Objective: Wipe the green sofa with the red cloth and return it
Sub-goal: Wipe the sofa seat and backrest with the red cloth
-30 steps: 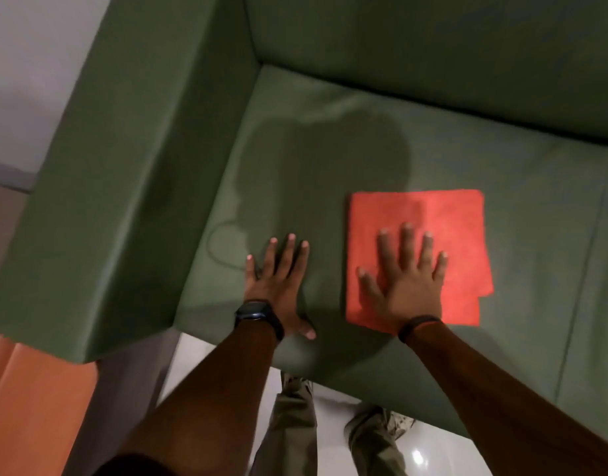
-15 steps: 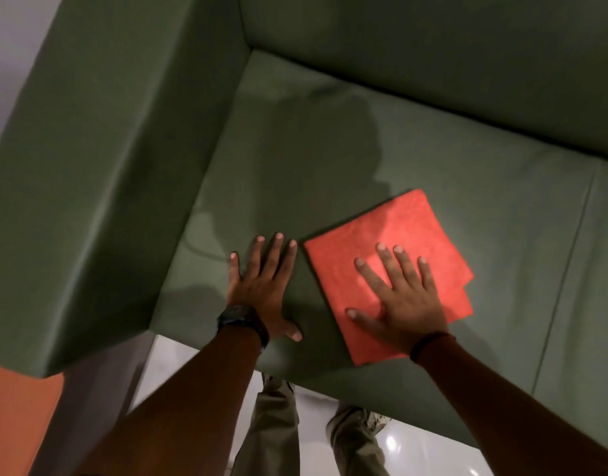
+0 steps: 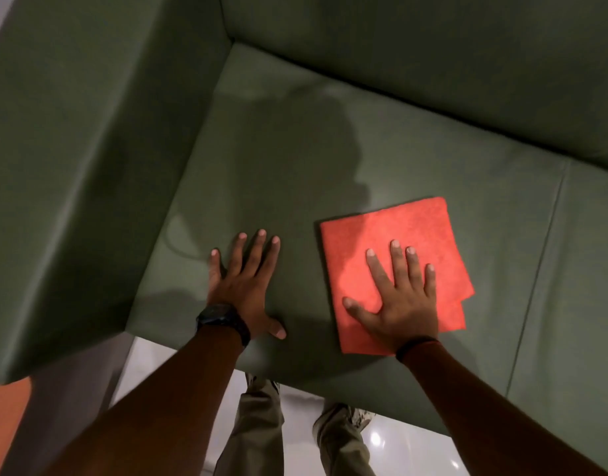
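Observation:
The red cloth (image 3: 409, 231), folded into a rough square, lies flat on the green sofa's seat cushion (image 3: 278, 166) close to the front edge. My right hand (image 3: 398, 300) presses down on the cloth's lower half with palm flat and fingers spread. My left hand (image 3: 244, 283) rests flat on the bare seat to the left of the cloth, fingers apart, holding nothing, with a dark watch on its wrist. A hand's width of green cushion separates the two hands.
The sofa's tall left armrest (image 3: 89, 166) and backrest (image 3: 433, 63) wall in the seat. A seam (image 3: 543, 269) divides this cushion from the one to the right. My legs stand on the glossy white floor (image 3: 295, 389). An orange surface (image 3: 3, 424) shows bottom left.
My right hand has slid the cloth rightward, away from my left hand, turning it back toward square. My left hand has stayed planted on the seat.

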### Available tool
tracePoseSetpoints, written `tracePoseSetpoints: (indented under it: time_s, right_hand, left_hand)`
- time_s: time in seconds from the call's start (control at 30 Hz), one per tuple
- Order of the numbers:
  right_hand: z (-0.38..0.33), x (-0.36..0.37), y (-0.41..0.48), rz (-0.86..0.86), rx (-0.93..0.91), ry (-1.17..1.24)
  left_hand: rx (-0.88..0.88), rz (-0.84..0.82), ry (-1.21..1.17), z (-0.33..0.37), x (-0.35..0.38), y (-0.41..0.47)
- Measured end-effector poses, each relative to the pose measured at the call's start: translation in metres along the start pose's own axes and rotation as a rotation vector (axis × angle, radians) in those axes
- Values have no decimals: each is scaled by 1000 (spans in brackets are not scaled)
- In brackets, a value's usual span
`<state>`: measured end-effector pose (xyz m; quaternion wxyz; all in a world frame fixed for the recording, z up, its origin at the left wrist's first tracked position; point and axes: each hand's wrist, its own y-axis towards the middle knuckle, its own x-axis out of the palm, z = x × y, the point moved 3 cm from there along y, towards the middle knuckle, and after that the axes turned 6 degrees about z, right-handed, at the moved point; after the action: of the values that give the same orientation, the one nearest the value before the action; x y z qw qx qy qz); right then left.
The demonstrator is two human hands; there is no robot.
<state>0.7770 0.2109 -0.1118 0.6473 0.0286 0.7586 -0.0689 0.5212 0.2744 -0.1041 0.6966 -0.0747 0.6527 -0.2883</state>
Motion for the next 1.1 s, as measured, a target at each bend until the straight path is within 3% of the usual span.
tracePoseSetpoints:
  time_s: [0.1,0.2,0.27,0.33,0.37,0.57,0.73,0.83,0.93,1.03,1.1]
  right_hand:
    - [-31,0,3,-39,154,13]
    - [-66,-2,7,-110,83,42]
    - [-75,-11,19,-117,35,97]
    - [-78,-23,40,-35,-16,165]
    - [-82,-27,51,-15,-79,151]
    - [-127,-28,98,-360,-722,-175]
    - [-135,-48,120,-371,-849,-221]
    - [-117,-66,134,-325,-793,-216]
    - [-77,-96,140,-231,-640,-55]
    - [-25,-146,144,-123,-427,237]
    - [6,-190,152,44,-300,369]
  left_hand:
    - [6,33,-4,1,1,0]
    - [11,77,-54,6,-1,-10]
    - [8,252,-186,11,-5,-24]
    - [-114,441,-351,17,-11,-38]
    - [-195,461,-381,22,-11,-42]
    - [-611,134,-463,61,-1,-44]
    - [-668,-11,-416,67,-1,-38]
    - [-629,114,-671,64,-9,-30]
    - [-509,266,-1009,64,-34,-22]
    - [-295,369,-1086,73,-95,5]
    - [-123,440,-1023,83,-153,38]
